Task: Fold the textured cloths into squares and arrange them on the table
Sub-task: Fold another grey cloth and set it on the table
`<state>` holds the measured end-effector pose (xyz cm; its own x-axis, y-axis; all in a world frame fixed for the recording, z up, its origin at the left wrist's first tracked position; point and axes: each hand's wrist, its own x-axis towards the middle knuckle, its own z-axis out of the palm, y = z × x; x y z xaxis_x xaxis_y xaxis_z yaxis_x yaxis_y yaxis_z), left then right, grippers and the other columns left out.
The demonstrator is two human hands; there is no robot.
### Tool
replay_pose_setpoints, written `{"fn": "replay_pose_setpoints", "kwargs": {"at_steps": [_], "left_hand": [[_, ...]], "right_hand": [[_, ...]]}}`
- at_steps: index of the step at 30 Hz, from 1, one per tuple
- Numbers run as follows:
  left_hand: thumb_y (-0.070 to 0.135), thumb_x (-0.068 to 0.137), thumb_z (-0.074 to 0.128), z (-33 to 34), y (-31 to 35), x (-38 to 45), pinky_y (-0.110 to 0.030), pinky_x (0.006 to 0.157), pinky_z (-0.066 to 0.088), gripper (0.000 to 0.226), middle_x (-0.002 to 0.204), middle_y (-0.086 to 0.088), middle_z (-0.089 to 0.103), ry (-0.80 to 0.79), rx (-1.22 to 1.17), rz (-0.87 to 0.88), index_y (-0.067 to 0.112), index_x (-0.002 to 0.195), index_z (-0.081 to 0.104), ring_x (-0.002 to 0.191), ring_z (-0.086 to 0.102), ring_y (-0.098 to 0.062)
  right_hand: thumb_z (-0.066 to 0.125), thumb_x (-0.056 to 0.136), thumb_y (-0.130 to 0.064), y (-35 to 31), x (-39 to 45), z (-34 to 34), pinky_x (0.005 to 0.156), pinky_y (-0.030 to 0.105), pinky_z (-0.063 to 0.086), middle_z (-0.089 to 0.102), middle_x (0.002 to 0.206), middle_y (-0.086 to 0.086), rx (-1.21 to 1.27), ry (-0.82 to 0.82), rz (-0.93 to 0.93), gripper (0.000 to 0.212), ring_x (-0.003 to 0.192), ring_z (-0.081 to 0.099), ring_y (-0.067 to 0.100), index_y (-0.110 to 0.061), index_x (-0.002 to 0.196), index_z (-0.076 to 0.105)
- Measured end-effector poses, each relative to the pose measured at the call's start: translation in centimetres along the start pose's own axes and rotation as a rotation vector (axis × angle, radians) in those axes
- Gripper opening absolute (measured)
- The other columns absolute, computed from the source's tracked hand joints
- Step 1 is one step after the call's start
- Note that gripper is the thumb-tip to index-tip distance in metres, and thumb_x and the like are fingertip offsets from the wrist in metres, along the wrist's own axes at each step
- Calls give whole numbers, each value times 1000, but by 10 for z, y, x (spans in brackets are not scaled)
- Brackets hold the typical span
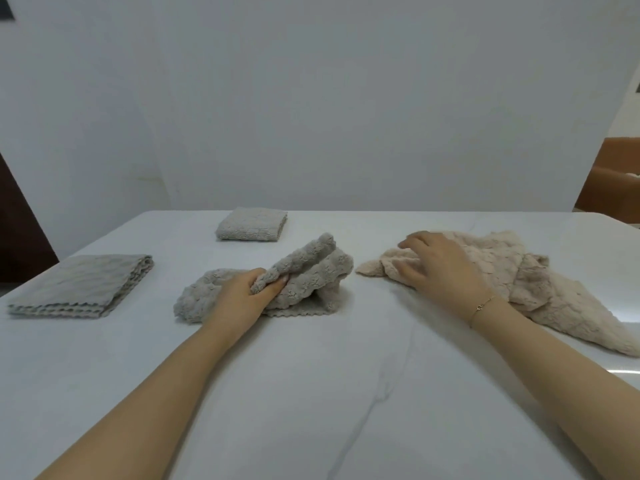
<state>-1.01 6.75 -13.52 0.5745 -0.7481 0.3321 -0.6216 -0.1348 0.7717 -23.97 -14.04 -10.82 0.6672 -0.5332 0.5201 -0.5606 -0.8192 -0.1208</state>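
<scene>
A grey textured cloth [311, 275] lies partly folded in the middle of the white table [311, 393]. My left hand [247, 292] grips a raised fold of it, thumb and fingers pinching the edge. To the right, a beige textured cloth [540, 282] lies crumpled and spread out. My right hand [436, 268] rests on its left part with fingers loosely spread. Two folded grey squares sit on the table: a larger folded cloth [83, 285] at the left and a smaller folded cloth [252, 224] at the back.
A white wall rises just behind the table's far edge. A brown cardboard box [613, 188] stands beyond the table at the far right. A dark panel [17, 220] shows at the far left.
</scene>
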Motion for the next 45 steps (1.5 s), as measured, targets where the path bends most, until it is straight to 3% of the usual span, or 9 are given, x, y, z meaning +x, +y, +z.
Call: {"fn": "replay_pose_setpoints", "kwargs": {"at_steps": [4,7,12,16,21,25,29,38,45], "left_hand": [[38,89,61,-6,2,-4,-23,61,38,20,70,7,63,-70,-59,27,21,80,63,66,55,-7],[45,84,65,-10,1,-4,-18,66,42,16,83,11,65,-121,-101,40,29,86,62,77,58,-2],[68,73,50,-15,0,-3,-13,82,37,50,110,16,54,-129,-125,27,35,110,59,104,51,6],[48,93,49,-19,-4,1,-17,91,40,27,115,12,56,-89,-285,-33,32,111,62,109,52,1],[21,87,68,-23,-6,5,-22,81,54,21,105,3,70,-20,-370,-31,22,108,64,95,66,-9],[26,86,69,-33,1,4,-36,76,55,15,89,-7,73,-5,-416,-3,14,95,68,82,68,-17],[20,86,68,-45,10,1,-13,48,36,17,53,12,52,-24,-422,43,12,72,64,49,44,-2],[22,83,71,-46,15,-3,-21,62,41,12,69,-1,61,-51,-354,51,10,79,70,64,53,-9],[27,83,72,-50,14,-3,-19,54,32,27,54,9,47,-22,-309,20,20,58,62,52,41,-7]], "right_hand": [[44,93,-54,-60,14,-20,87,31,42,61,111,-10,293,-82,54,41,106,53,10,-23,107,65],[38,87,-69,-95,36,-28,73,34,44,63,84,-1,451,-280,148,66,80,58,18,-7,83,60],[63,77,-62,-119,59,-13,55,25,32,43,53,-3,525,-544,187,54,52,40,15,-16,58,42],[70,82,-40,-122,62,-3,66,23,48,66,71,-4,814,-436,113,25,67,61,8,-16,75,70],[67,86,-32,-119,61,-3,74,25,52,67,82,-2,1027,-333,123,20,77,63,10,-12,88,66],[65,88,-30,-114,57,-7,65,22,47,64,83,0,1092,-405,155,21,74,60,11,-11,94,61],[69,81,1,-113,55,-14,51,16,46,59,71,4,1325,-453,185,23,62,63,12,-13,80,51],[74,74,0,-119,53,-27,65,21,52,57,81,2,1512,-467,94,29,71,60,14,-17,76,51],[70,74,11,-123,57,-40,71,19,54,60,81,8,1342,-143,41,24,71,61,12,-8,79,57]]}}
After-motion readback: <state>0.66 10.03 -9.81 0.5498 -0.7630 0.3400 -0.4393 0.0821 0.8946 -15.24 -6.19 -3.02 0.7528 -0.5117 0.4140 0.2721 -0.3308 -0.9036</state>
